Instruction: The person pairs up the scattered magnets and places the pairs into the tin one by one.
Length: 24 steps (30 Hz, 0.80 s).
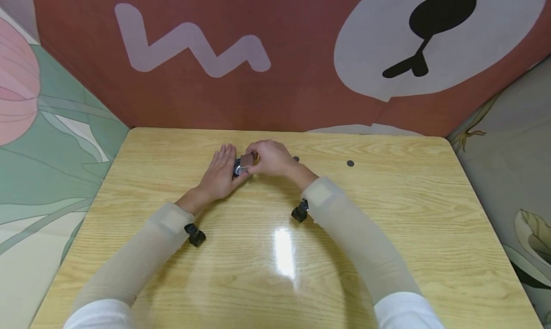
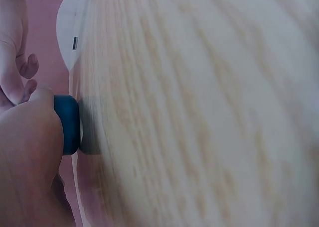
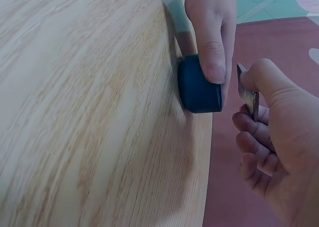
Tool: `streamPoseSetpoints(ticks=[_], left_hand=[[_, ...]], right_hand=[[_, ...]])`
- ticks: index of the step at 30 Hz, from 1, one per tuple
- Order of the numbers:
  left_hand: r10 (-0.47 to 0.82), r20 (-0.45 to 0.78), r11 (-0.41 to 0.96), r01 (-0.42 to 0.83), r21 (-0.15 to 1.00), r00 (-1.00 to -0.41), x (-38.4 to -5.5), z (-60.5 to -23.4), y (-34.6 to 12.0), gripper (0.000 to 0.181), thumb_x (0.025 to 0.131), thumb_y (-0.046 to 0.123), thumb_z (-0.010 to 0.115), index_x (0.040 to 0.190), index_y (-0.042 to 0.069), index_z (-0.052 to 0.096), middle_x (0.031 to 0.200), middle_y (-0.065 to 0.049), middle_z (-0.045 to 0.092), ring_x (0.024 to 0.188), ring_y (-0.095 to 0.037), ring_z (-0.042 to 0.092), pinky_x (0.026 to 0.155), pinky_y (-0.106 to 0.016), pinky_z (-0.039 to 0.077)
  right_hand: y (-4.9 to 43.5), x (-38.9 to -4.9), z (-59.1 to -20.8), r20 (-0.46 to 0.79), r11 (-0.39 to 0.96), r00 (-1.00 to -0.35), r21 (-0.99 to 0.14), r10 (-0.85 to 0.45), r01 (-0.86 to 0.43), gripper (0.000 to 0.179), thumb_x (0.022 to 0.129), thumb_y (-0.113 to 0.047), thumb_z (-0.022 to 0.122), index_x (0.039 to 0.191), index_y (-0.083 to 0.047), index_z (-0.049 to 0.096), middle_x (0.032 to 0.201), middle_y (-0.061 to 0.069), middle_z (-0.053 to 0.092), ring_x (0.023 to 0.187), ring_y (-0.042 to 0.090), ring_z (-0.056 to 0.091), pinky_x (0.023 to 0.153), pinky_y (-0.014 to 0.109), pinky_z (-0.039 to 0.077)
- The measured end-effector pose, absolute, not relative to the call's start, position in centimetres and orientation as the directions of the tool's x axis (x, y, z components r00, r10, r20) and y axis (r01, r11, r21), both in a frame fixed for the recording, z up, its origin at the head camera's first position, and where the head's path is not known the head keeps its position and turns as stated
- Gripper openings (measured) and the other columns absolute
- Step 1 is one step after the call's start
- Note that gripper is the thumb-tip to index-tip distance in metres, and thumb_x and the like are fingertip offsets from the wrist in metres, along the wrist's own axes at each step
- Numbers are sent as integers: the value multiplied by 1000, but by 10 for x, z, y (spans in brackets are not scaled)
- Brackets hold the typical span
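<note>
Near the far edge of the table, a small dark blue block-like thing with rounded corners (image 3: pixel 199 85) and a shiny, silvery top stands beside my left hand (image 1: pixel 219 176). That hand has its fingers straight and together, and its thumb (image 3: pixel 213 57) lies along the side of the blue thing. My right hand (image 1: pixel 271 158) pinches a thin, flat, square plate (image 3: pixel 248 95) between thumb and fingers, just above the blue thing. From the head view the plate looks brown and overlaps the silvery top. Something orange-brown (image 1: pixel 256 158) shows at the right fingertips.
Two small dark discs lie on the wooden table (image 1: pixel 241 252): one disc (image 1: pixel 295 159) just behind the right wrist, another disc (image 1: pixel 350 163) farther right. A red printed wall (image 1: pixel 301 94) rises behind the table's far edge. Black wrist cameras hang under both forearms.
</note>
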State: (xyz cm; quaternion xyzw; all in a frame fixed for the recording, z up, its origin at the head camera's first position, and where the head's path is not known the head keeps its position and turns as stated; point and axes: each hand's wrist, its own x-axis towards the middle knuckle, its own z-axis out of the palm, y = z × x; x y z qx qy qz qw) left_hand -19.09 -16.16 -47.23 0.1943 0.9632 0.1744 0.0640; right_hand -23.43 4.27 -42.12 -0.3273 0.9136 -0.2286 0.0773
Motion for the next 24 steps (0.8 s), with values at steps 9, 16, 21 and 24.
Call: streamPoseSetpoints(ticks=[9, 16, 21, 24], left_hand=[[392, -88, 873, 340, 349, -916, -192, -473, -162, 88, 107, 49, 44, 158, -9, 1, 166, -28, 0, 155, -37, -8, 125, -48, -2], [394, -85, 874, 344, 343, -915, -192, -472, -162, 88, 107, 47, 45, 157, -11, 3, 166, -29, 1, 154, -39, -7, 124, -49, -1], [397, -75, 871, 350, 345, -915, -192, -472, -161, 90, 106, 49, 46, 158, -11, 4, 165, -30, 3, 155, -40, -5, 125, -49, -1], [402, -62, 866, 357, 350, -914, -192, -474, -160, 92, 106, 51, 47, 158, -11, 5, 166, -30, 4, 155, -39, -4, 125, -49, 0]], right_hand=[[37, -237, -424, -26, 692, -771, -460, -637, -556, 35, 86, -34, 78, 115, -15, 73, 96, -6, 71, 84, 9, 62, 75, 28, 51], [36, -238, -429, -64, 704, -772, -466, -632, -537, 30, 87, -34, 78, 110, -16, 73, 92, -7, 69, 82, 10, 62, 74, 29, 50], [38, -239, -432, -85, 701, -771, -488, -631, -520, 30, 88, -33, 79, 111, -15, 73, 93, -6, 69, 83, 11, 62, 76, 29, 50], [40, -240, -432, -92, 690, -765, -510, -638, -514, 32, 89, -32, 79, 114, -13, 73, 95, -5, 69, 85, 11, 62, 79, 29, 50]])
